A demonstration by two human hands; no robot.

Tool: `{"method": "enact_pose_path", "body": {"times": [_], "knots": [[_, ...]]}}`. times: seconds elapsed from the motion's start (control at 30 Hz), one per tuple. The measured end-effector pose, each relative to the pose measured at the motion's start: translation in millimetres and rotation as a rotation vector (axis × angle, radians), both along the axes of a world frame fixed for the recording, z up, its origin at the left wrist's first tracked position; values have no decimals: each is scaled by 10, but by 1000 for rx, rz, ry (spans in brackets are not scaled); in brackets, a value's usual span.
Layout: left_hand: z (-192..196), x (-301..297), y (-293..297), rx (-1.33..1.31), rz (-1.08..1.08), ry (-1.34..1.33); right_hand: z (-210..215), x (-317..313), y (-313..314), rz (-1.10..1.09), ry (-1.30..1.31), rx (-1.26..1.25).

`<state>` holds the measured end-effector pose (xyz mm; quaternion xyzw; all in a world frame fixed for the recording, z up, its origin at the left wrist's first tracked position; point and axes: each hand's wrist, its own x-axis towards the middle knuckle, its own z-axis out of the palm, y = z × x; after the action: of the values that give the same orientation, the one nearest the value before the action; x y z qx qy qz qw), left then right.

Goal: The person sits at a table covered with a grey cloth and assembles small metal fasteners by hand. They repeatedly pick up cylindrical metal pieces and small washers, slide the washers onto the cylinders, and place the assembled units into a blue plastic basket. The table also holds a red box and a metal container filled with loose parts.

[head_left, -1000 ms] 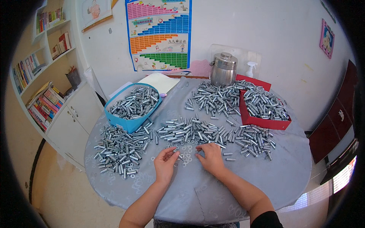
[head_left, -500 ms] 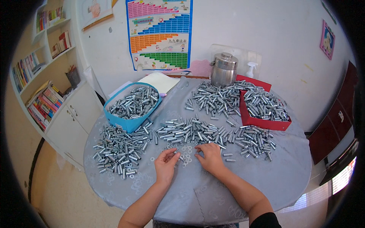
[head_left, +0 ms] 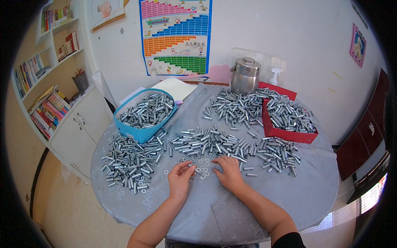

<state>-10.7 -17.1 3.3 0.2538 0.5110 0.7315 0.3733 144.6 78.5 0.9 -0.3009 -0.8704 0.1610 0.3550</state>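
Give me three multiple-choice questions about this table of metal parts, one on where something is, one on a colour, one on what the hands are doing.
1. Where does the steel pot stand?
A. At the far edge of the table, by the wall
B. On the floor
C. Inside the blue tray

2. What colour is the box of metal sleeves on the right side?
A. Green
B. Red
C. Yellow

3. How are the hands placed?
A. Both raised in the air
B. One under the table
C. Both down on the table at the small washers

Answers:
1. A, the pot sits at the back, next to the spray bottle.
2. B, its walls are plainly red, unlike the blue tray.
3. C, the left hand and right hand rest on the cloth among the washers.
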Motion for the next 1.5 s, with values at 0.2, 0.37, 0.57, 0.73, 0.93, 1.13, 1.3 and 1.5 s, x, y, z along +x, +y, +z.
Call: {"method": "enact_pose_path", "body": {"times": [0.2, 0.37, 0.57, 0.73, 0.93, 1.13, 1.3, 1.5], "knots": [[-50, -27, -1, -7, -18, 18, -18, 25, 18, -21, -62, 18], [-19, -7, 8, -8, 5, -17, -10, 4, 18, -21, -50, -67], [-20, -11, 7, -5, 9, -26, 67, 27, -3, -24, -79, -86], [-42, -13, 6, -7, 5, -21, 108, 19, -9, 5, -80, -146], [-32, -41, -7, 4, -11, -106, 85, -43, -118, 197, 231, -625], [-12, -33, -21, -17, -50, -237, 34, -89, -205, 283, 454, -794], [-14, -26, -42, -37, -132, -383, -72, -96, -178, 312, 552, -785], [-60, -63, -46, -40, -189, -497, 124, -49, -232, 229, 377, -396]]}}
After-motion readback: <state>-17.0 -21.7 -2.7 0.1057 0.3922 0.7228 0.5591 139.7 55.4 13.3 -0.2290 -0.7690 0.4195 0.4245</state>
